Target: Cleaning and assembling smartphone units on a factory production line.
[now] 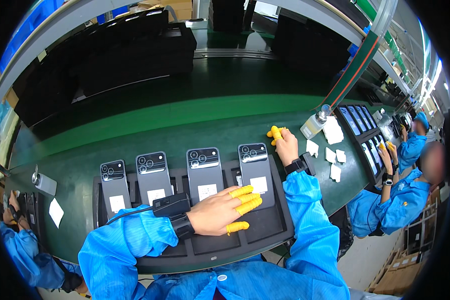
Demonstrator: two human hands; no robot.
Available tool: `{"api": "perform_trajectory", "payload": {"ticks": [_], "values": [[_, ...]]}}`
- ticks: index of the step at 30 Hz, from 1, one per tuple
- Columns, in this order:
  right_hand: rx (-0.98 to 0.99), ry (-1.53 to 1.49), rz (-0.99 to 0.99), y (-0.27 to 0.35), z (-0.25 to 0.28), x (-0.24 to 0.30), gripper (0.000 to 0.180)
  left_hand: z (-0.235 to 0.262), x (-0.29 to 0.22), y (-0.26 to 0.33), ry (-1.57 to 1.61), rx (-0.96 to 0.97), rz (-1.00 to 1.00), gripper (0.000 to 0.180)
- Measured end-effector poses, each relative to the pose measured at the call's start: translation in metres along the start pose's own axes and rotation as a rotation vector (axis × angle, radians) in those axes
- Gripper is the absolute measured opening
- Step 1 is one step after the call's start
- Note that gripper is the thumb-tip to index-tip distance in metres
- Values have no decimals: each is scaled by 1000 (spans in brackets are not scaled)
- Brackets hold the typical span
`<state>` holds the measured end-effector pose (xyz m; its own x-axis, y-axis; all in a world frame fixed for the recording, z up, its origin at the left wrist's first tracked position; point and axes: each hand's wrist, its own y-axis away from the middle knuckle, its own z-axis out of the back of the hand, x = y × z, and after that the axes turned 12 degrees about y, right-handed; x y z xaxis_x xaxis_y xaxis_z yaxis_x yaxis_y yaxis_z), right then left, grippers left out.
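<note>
My left hand [220, 210], in yellow finger cots, reaches across a black compartment tray [265, 227] with its fingers stretched out. Its fingertips lie at the white label on the rightmost grey smartphone [255, 167]; whether they press on it I cannot tell. Several such phones stand in a row in the tray, camera side up, including one left of it [203, 172] and the leftmost one [114, 182]. Beyond the tray's right end, my right hand [286, 147] is closed above the green bench, yellow-tipped fingers curled together. What they hold, if anything, is hidden.
A clear pump bottle [313, 125] and white wipes [333, 131] stand right of my right hand. Another bottle [45, 184] is at left. Stacked black trays [135, 55] line the back. Co-workers in blue sit at both sides; a tray of phones [357, 120] lies at right.
</note>
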<state>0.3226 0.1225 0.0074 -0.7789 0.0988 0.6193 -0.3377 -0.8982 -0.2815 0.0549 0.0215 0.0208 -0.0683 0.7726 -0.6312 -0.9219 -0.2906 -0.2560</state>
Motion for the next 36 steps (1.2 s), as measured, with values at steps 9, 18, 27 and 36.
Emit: {"api": "perform_trajectory", "payload": {"ticks": [9, 18, 27, 36], "values": [[2, -14, 5, -2, -1, -8, 19, 0, -2, -3, -29, -1, -8, 61], [5, 13, -9, 0, 1, -3, 19, -1, -1, -1, -14, 17, 8, 64], [1, 11, 5, -1, -1, -3, 18, -1, 0, 0, -35, -8, -10, 60], [-13, -11, 2, 0, -1, -1, 18, -2, 1, 1, -14, 6, 3, 64]]}}
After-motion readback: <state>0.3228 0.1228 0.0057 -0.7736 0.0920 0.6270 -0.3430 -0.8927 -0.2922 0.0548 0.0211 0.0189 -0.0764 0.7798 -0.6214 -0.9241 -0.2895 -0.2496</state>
